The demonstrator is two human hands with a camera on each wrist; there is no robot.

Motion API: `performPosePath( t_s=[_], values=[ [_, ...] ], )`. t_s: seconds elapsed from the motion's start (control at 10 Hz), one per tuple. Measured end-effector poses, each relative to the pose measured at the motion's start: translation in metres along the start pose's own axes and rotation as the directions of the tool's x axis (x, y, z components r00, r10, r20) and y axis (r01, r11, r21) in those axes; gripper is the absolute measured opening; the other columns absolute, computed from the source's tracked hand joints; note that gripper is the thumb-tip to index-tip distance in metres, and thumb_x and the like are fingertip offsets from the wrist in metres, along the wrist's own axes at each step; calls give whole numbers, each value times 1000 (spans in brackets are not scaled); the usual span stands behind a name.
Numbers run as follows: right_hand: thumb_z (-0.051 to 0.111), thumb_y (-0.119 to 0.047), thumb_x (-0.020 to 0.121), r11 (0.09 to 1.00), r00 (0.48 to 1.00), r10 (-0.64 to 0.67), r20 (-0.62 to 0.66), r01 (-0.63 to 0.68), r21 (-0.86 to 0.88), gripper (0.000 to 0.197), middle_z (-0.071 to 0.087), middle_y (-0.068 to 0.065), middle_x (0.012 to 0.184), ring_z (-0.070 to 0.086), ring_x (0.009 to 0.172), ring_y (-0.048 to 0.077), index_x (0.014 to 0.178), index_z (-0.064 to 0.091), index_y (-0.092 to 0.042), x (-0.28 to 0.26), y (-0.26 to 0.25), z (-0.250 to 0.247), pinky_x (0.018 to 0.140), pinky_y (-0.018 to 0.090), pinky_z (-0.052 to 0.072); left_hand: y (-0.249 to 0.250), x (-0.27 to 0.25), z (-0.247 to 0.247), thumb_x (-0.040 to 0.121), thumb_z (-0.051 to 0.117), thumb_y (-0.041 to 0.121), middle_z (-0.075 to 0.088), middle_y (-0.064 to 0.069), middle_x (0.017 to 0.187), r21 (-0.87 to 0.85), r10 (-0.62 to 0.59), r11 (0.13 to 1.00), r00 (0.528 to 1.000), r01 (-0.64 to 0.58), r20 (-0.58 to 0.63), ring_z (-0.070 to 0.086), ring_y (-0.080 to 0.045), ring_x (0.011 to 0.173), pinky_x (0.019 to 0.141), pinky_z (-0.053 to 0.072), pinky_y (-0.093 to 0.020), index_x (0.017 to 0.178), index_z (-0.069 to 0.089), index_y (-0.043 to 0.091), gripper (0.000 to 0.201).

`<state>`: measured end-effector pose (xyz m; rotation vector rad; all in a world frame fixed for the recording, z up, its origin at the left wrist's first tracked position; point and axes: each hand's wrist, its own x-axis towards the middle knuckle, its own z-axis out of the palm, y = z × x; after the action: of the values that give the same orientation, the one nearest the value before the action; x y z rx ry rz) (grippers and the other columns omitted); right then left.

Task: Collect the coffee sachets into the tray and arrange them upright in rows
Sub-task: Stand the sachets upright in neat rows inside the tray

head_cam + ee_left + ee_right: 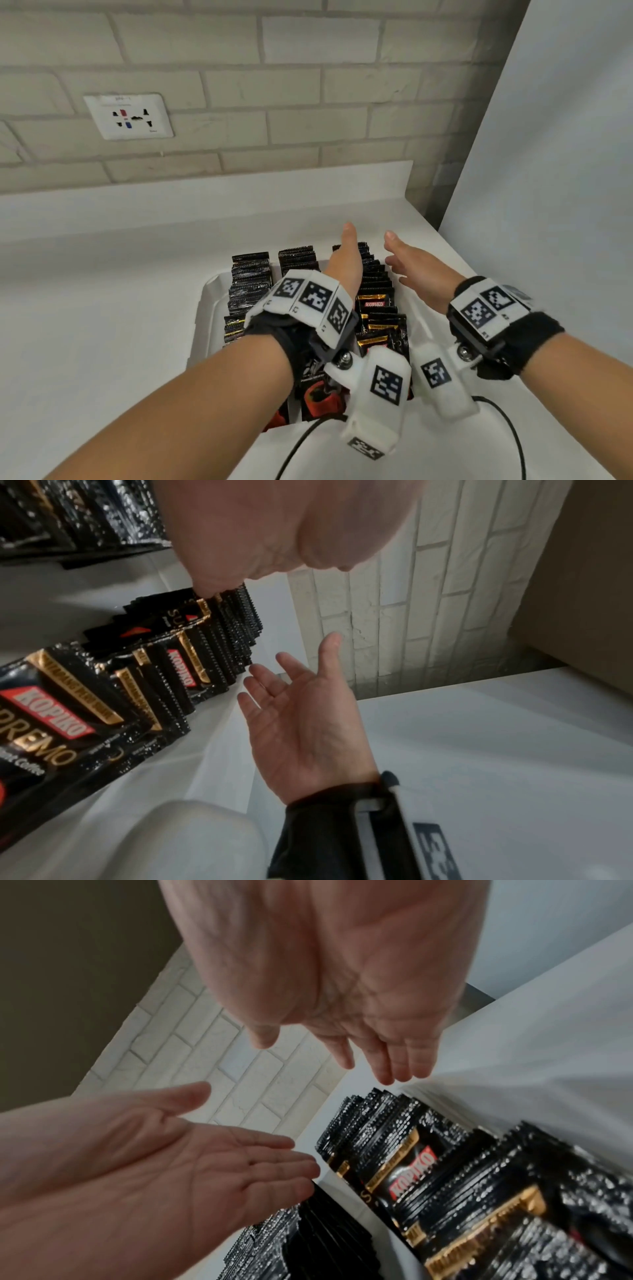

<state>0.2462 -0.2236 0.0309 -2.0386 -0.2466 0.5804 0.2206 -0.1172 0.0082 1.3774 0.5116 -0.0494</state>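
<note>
White bench (102, 291) runs along a pale brick wall (291, 102), with a wall socket (128, 116) on the left. On the bench stands a white tray (205, 308) filled with black coffee sachets (250, 284), which stand upright in three rows. Above the right row is the left hand (344, 263), with straight fingers and nothing in it. Just beside it, over the right edge of the tray, is the right hand (418, 270), also with relaxed, spread fingers, palm turned to the other hand, holding nothing.
</note>
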Motion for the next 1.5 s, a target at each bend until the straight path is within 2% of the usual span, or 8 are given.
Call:
performPosePath(
  t_s=[0.4, 0.5, 0.7, 0.9, 1.1, 1.2, 1.4, 1.5],
  values=[
    [18, -46, 98, 984, 983, -26, 181, -8, 180, 40, 55, 0, 121, 53, 89, -1, 101, 54, -29, 9, 10, 3, 85, 17, 38, -34, 36, 13, 54, 29, 83, 52, -18, 134, -53, -17, 999, 972, 5, -234, 50, -34, 123, 107, 36, -46, 132, 49, 7, 111],
    [20, -46, 98, 956, 981, -2, 195, -55, 287, 53, 48, -11, 117, 52, 76, -2, 136, 38, -15, 11, 15, 5, 69, 14, 43, -29, 30, 12, 62, 21, 81, 47, -20, 138, -59, -50, 998, 964, 36, -262, 46, -36, 126, 108, 35, -48, 136, 44, 4, 109],
    [17, -47, 98, 883, 976, 53, 213, -145, 446, 59, 32, -20, 105, 44, 119, 14, 137, 32, -6, 13, 16, 8, 78, 20, 36, -34, 40, 10, 50, 27, 88, 47, -17, 140, -152, -86, 987, 958, 45, -275, 44, -33, 129, 110, 31, -46, 137, 44, 6, 121],
    [20, -55, 95, 853, 950, 127, 287, -252, 457, 53, 64, -1, 94, 61, 87, 12, 114, 54, -19, 31, 19, 9, 68, 27, 48, -38, 64, -4, 32, 22, 90, 44, -16, 142, -26, -51, 999, 983, 48, -174, 44, -34, 129, 108, 34, -48, 140, 40, 10, 135],
    [24, -62, 91, 859, 944, 150, 295, -272, 433, 64, 63, 11, 118, 61, 108, 24, 120, 56, -14, 43, 21, 19, 99, 42, 44, -17, 33, 3, 58, 29, 87, 53, -17, 131, -76, -82, 995, 973, 67, -216, 52, -32, 120, 104, 40, -44, 131, 47, 6, 111],
    [24, -61, 92, 862, 944, 116, 310, -250, 440, 59, 63, 10, 117, 60, 109, 25, 113, 58, -17, 45, 23, 22, 101, 43, 43, -6, 27, 3, 94, 36, 55, 64, -15, 95, -163, -131, 983, 934, 79, -334, 62, -26, 90, 89, 45, -31, 101, 59, 5, 55],
    [23, -57, 94, 872, 949, 86, 303, -219, 439, 54, 63, 9, 114, 61, 106, 22, 109, 57, -19, 46, 26, 23, 96, 39, 46, -10, 32, 0, 93, 37, 55, 56, -16, 127, -240, -156, 968, 918, 69, -364, 57, -28, 114, 101, 43, -40, 135, 43, 1, 69],
    [24, -60, 92, 881, 958, 100, 267, -210, 424, 62, 62, 11, 118, 60, 108, 24, 118, 55, -14, 49, 25, 24, 97, 40, 45, -9, 29, 2, 96, 35, 50, 60, -10, 80, -229, -153, 971, 926, 74, -347, 60, -19, 69, 62, 50, -29, 128, 48, -2, 63]
  ],
)
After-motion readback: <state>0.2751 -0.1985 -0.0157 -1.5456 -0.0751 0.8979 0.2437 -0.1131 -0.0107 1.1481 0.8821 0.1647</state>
